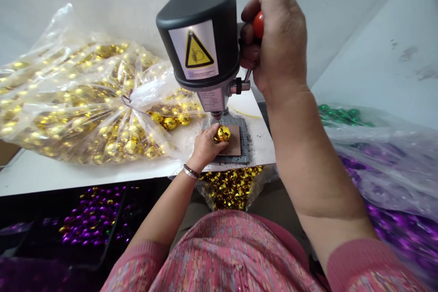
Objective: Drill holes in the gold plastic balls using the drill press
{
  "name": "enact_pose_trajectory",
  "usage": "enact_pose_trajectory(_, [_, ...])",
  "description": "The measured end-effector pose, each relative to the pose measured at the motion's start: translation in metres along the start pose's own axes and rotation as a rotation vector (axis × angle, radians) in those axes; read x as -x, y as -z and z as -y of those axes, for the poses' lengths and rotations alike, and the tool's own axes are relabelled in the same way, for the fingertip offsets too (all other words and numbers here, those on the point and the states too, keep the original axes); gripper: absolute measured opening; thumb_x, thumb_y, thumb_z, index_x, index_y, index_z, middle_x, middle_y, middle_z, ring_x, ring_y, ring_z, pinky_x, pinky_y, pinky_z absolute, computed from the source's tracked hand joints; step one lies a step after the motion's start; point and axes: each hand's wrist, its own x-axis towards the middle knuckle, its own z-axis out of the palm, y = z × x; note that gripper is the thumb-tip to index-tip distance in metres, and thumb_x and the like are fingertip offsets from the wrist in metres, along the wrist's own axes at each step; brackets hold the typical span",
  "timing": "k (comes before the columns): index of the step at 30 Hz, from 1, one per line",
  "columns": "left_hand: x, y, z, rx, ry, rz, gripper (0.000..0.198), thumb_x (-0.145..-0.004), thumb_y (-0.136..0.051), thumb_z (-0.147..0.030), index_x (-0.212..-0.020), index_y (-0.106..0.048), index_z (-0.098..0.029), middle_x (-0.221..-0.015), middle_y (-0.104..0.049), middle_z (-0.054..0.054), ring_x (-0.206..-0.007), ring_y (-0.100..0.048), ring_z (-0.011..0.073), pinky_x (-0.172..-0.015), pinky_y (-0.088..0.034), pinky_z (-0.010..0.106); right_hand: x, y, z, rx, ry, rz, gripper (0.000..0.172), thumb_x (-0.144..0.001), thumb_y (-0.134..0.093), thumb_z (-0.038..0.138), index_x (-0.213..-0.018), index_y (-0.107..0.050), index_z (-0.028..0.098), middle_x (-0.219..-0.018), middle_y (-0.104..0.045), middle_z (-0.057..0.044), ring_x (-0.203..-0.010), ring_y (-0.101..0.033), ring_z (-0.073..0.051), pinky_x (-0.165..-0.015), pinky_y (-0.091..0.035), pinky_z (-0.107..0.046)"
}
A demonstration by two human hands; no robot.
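Note:
A shiny gold faceted ball is held in the fingers of my left hand, on a brown board under the drill press. The drill's chuck is just above the ball; the bit's tip is too small to make out. My right hand is raised at the machine's right side, its fingers curled round the red knob of the feed lever. Below the board is the press's grey metal base, with dark specks scattered around it.
A large clear bag of gold balls fills the table's left side, with loose gold balls beside its mouth. More gold balls lie in plastic at my lap. Purple balls are low at left; bags of green and purple balls are at right.

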Motion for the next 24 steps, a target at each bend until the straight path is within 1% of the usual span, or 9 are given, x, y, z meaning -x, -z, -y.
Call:
enact_pose_trajectory(4, [0.001, -0.006, 0.004, 0.175, 0.038, -0.031, 0.066, -0.067, -0.083, -0.019, -0.131, -0.067, -0.023, -0.124, -0.073, 0.008, -0.115, -0.064, 0.0307, -0.109, -0.044, 0.045, 0.005, 0.002, -0.002, -0.022, 0.034, 0.019, 0.055, -0.091, -0.037, 0.069, -0.071, -0.042, 0.018, -0.046, -0.035, 0.009, -0.034, -0.028, -0.002, -0.033, -0.018, -0.016])
enact_pose_trajectory(7, [0.002, -0.008, 0.005, 0.186, 0.033, -0.027, 0.068, -0.069, -0.081, -0.02, -0.135, -0.064, -0.02, -0.121, -0.074, 0.009, -0.111, -0.065, 0.0297, -0.107, -0.045, 0.044, 0.016, 0.008, -0.002, 0.009, 0.128, 0.043, 0.051, -0.09, -0.046, 0.066, -0.071, -0.044, 0.019, -0.049, -0.036, 0.007, -0.038, -0.032, -0.003, -0.035, -0.021, -0.02])
enact_pose_trajectory(9, [0.002, -0.008, 0.005, 0.175, 0.035, -0.019, 0.069, -0.069, -0.081, -0.02, -0.136, -0.063, -0.019, -0.119, -0.074, 0.01, -0.11, -0.065, 0.0302, -0.105, -0.046, 0.045, 0.027, 0.015, -0.003, 0.052, 0.199, 0.094, 0.043, -0.091, -0.05, 0.058, -0.072, -0.046, 0.02, -0.052, -0.039, 0.006, -0.043, -0.037, -0.004, -0.039, -0.025, -0.022])
enact_pose_trajectory(11, [0.003, -0.009, 0.004, 0.182, 0.047, -0.024, 0.07, -0.068, -0.082, -0.02, -0.136, -0.064, -0.019, -0.117, -0.074, 0.01, -0.108, -0.065, 0.0312, -0.103, -0.047, 0.046, 0.039, 0.023, -0.004, 0.109, 0.255, 0.149, 0.036, -0.094, -0.049, 0.05, -0.074, -0.05, 0.02, -0.056, -0.041, 0.004, -0.048, -0.041, -0.005, -0.045, -0.03, -0.022])
enact_pose_trajectory(14, [0.004, -0.009, 0.004, 0.218, 0.054, -0.049, 0.069, -0.066, -0.083, -0.019, -0.133, -0.066, -0.021, -0.118, -0.074, 0.01, -0.108, -0.065, 0.0317, -0.102, -0.047, 0.046, 0.057, 0.034, -0.011, 0.151, 0.315, 0.19, 0.027, -0.094, -0.053, 0.043, -0.081, -0.06, 0.02, -0.06, -0.047, 0.004, -0.053, -0.045, -0.004, -0.054, -0.037, -0.022])
enact_pose_trajectory(16, [0.004, -0.01, 0.004, 0.239, 0.047, -0.058, 0.067, -0.065, -0.083, -0.019, -0.131, -0.068, -0.023, -0.117, -0.074, 0.009, -0.107, -0.065, 0.0316, -0.102, -0.047, 0.045, 0.066, 0.04, -0.017, 0.174, 0.33, 0.18, 0.019, -0.09, -0.059, 0.04, -0.088, -0.066, 0.023, -0.063, -0.05, 0.003, -0.057, -0.047, -0.005, -0.057, -0.04, -0.024])
enact_pose_trajectory(20, [0.005, -0.01, 0.005, 0.309, 0.058, -0.075, 0.065, -0.062, -0.085, -0.018, -0.125, -0.07, -0.027, -0.11, -0.074, 0.006, -0.106, -0.065, 0.0319, -0.102, -0.047, 0.045, 0.08, 0.049, -0.031, 0.273, 0.349, 0.133, 0.016, -0.087, -0.062, 0.043, -0.091, -0.071, 0.03, -0.068, -0.058, 0.002, -0.064, -0.055, -0.009, -0.063, -0.048, -0.029])
enact_pose_trajectory(22, [0.006, -0.01, 0.005, 0.321, 0.066, -0.087, 0.065, -0.061, -0.086, -0.018, -0.124, -0.071, -0.027, -0.11, -0.074, 0.006, -0.107, -0.065, 0.0328, -0.104, -0.046, 0.045, 0.085, 0.052, -0.036, 0.301, 0.379, 0.121, 0.013, -0.087, -0.062, 0.04, -0.092, -0.072, 0.033, -0.075, -0.064, 0.002, -0.07, -0.061, -0.011, -0.07, -0.053, -0.031])
enact_pose_trajectory(24, [0.006, -0.01, 0.005, 0.294, 0.066, -0.085, 0.065, -0.062, -0.086, -0.019, -0.125, -0.071, -0.026, -0.115, -0.074, 0.008, -0.11, -0.064, 0.0343, -0.105, -0.045, 0.047, 0.09, 0.054, -0.041, 0.336, 0.425, 0.117, 0.014, -0.089, -0.06, 0.036, -0.094, -0.073, 0.034, -0.086, -0.071, 0.002, -0.079, -0.067, -0.011, -0.078, -0.056, -0.032])
